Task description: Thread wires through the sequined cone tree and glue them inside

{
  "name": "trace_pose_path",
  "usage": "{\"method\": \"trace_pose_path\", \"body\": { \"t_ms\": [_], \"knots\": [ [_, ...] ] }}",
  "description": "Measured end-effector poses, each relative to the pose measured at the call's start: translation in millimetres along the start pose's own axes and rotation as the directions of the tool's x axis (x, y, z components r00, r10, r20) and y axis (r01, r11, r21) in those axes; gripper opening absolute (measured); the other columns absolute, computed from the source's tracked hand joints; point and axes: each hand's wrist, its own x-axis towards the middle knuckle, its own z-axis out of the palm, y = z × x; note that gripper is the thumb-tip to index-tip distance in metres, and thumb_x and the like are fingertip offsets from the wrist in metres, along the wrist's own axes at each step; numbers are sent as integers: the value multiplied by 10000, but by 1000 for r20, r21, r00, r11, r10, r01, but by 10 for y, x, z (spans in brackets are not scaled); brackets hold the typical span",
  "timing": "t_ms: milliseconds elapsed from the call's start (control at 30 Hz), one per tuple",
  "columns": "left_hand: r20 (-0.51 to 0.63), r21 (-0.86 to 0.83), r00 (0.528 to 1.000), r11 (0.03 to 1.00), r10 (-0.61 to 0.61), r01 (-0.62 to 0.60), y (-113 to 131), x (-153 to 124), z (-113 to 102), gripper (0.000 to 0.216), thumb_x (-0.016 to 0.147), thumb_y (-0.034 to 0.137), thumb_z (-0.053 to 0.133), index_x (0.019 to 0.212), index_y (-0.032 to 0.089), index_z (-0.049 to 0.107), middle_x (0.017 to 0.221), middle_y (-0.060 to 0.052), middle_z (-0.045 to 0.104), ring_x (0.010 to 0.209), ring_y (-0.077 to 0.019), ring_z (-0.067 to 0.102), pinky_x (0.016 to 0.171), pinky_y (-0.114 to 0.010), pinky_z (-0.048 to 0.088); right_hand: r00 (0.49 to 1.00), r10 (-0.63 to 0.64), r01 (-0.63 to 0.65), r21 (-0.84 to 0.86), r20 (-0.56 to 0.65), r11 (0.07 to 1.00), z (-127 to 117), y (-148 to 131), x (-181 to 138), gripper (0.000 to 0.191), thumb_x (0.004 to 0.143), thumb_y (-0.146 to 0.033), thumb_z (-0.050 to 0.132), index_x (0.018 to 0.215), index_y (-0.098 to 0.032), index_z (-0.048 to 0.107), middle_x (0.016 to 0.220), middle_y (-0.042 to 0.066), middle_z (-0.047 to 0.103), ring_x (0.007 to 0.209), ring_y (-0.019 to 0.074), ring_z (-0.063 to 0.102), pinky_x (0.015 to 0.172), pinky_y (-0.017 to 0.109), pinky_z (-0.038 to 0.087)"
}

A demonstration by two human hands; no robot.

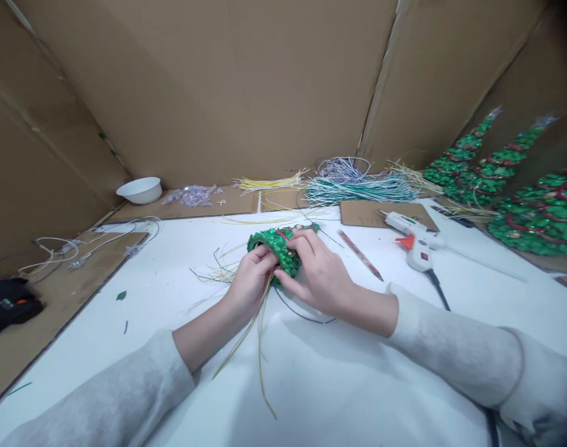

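A small green sequinned cone with red trim (278, 243) is held over the white table top (339, 385) near its middle. My left hand (249, 282) is closed around its near left side, and thin yellow-green wires (260, 341) trail down from that grip. My right hand (318, 270) wraps over the cone's right side, fingers curled and pressed on the sequins. Both sleeves are pale knit.
A white glue gun (416, 242) lies right of the hands, with a red stick (360, 254) beside it. Finished green sequinned trees (535, 214) stand at far right. Bundles of wires (358, 186), clear beads (193, 195), a white bowl (141, 189) and a black tool (7, 304) sit around.
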Motion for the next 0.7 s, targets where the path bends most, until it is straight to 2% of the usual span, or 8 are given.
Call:
{"method": "trace_pose_path", "body": {
  "t_ms": [167, 433, 700],
  "knots": [
    [-7, -22, 1000, 1000, 6, -6, -1, -10, 25, 160, 695, 165, 635, 846, 169, 686, 760, 2, 685, 695, -135, 591, 681, -232, 426, 1000, -16, 16, 8, -24, 1000, 19, 14, 3, 215, 830, -337, 512, 954, -169, 460, 994, 155, 543, 1053, 298, 530, 744, 417, 522],
    [-15, -33, 1000, 999, -1, 1, 4, -4, 37, 120, 674, 141, 623, 779, 169, 674, 740, 6, 683, 681, -134, 594, 680, -231, 431, 997, -61, 62, 27, -36, 998, 12, 41, 2, 187, 831, -318, 511, 926, -163, 468, 961, 153, 549, 1063, 303, 539, 756, 416, 529],
    [-44, -29, 999, 1000, 5, -6, -22, -12, 30, 75, 703, 166, 641, 774, 156, 665, 727, 2, 669, 618, -97, 538, 640, -207, 409, 998, -38, 45, 119, -56, 992, 32, 59, -25, 269, 824, -312, 543, 1005, -147, 431, 1006, 172, 522, 1106, 304, 523, 784, 437, 531]
  ]
}}
